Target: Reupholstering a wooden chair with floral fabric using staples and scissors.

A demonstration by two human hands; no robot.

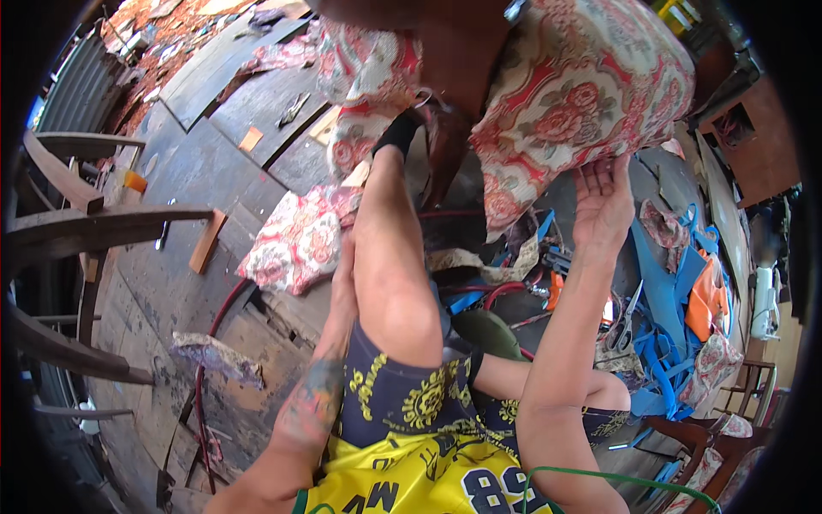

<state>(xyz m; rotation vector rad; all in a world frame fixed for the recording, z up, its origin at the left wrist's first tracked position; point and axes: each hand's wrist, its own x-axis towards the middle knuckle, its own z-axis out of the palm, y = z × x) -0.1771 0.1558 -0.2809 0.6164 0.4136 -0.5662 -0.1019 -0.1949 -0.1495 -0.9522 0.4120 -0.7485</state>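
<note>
A large panel of floral upholstery fabric (pixel 582 103), cream with red roses, covers a bulky piece at the upper right. My right hand (pixel 604 193) is palm up at its lower edge, fingers bent against the hem; the fingertips are partly hidden by the cloth. My left hand (pixel 348 257) is down beside my raised leg, next to a smaller piece of the same floral cloth (pixel 295 240). The leg hides its fingers. My foot in a black sock (pixel 398 133) rests against a dark brown wooden furniture frame (pixel 441 158).
Curved wooden chair parts (pixel 103 223) stand at the left. A red hose (pixel 201 394) crosses the worn board floor (pixel 231 163). Scissors (pixel 629 321), blue strips (pixel 668 283) and an orange cloth (pixel 706 291) lie at the right. A wood block (pixel 207 242) lies at the left.
</note>
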